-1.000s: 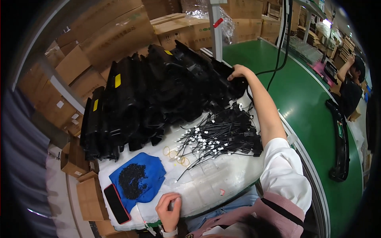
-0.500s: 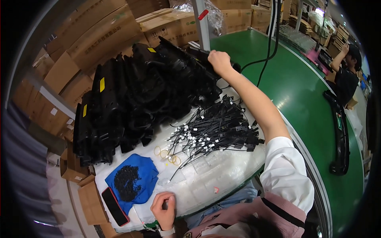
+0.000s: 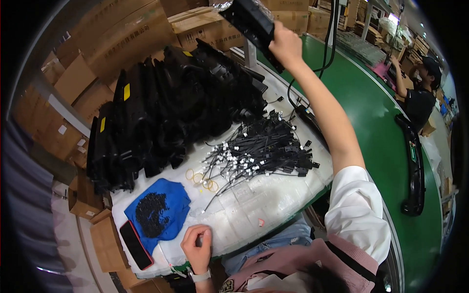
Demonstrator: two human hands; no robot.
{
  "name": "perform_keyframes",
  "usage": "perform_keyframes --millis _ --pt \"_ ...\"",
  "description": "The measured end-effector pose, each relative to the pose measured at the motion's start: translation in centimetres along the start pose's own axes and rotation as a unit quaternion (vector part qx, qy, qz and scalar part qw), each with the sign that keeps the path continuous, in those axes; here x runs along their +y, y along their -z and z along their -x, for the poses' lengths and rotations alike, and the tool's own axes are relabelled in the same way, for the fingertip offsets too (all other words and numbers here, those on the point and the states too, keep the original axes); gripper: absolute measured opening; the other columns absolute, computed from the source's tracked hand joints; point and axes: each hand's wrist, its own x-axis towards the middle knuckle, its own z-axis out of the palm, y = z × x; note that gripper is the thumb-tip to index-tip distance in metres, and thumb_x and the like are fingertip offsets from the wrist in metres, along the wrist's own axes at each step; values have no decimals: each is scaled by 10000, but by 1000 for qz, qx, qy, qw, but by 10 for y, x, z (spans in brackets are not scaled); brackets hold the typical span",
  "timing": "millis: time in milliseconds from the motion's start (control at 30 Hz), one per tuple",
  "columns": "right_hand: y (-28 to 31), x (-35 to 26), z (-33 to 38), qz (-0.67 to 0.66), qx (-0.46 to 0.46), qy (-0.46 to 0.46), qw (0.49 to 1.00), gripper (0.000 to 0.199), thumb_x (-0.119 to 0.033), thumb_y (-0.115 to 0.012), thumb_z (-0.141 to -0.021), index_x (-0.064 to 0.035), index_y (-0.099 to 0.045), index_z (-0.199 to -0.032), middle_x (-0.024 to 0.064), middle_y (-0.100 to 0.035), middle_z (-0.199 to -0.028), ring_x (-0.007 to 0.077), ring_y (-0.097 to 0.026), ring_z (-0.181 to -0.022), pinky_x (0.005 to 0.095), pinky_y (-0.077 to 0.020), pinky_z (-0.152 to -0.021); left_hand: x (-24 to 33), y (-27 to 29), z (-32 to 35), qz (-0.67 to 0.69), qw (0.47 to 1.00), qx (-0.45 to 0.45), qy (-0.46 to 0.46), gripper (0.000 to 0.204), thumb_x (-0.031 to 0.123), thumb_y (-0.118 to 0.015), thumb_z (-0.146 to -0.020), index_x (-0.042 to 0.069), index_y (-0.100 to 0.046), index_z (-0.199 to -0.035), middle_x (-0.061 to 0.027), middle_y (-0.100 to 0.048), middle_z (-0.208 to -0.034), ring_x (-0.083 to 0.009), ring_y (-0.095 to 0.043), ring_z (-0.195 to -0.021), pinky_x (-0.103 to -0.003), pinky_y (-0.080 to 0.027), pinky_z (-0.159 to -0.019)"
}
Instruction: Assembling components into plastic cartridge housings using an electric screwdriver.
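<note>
My right hand [image 3: 286, 45] is raised far over the table and grips a long black plastic part [image 3: 251, 24], lifted above the big stack of similar black parts [image 3: 166, 107]. My left hand [image 3: 198, 246] rests at the near edge of the white padded table [image 3: 273, 195], fingers curled, with something small in them that I cannot make out. A heap of black cable harnesses with white connectors [image 3: 264, 149] lies mid-table. A blue cloth [image 3: 156, 207] holding a pile of small black pieces [image 3: 150, 215] sits just beyond my left hand.
A phone in a red case [image 3: 135, 244] lies at the table's left corner. Several yellow rubber bands [image 3: 202, 180] lie by the harnesses. Cardboard boxes [image 3: 112, 39] line the far side. A green conveyor [image 3: 376, 112] carries a long black part [image 3: 414, 166]; another person [image 3: 417, 90] works beyond it.
My right hand has lifted the long black part up off the stack, rising toward the top of the view. The left hand has stayed at the table edge.
</note>
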Motion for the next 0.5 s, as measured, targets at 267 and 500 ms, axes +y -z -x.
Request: perform_keyframes --millis 267,500 --pt "164 -27 83 -267 -28 147 952 445 4 -665 -690 -45 -602 -1129 175 -667 -848 355 -668 -761 382 -526 -680 16 2 12 -101 978 107 -148 222 -10 -668 -753 0 -629 -971 -152 -628 -969 -293 -604 -870 -350 -492 -767" --pt "178 -98 178 -335 -581 279 687 449 7 -707 -660 -14 -630 -1102 221 -667 -904 376 -644 -836 388 -518 -754 62 -9 17 -412 811 39 -413 255 172 -676 -803 128 -658 -1053 -99 -616 -1139 -259 -583 -1089 -510 -365 -968"
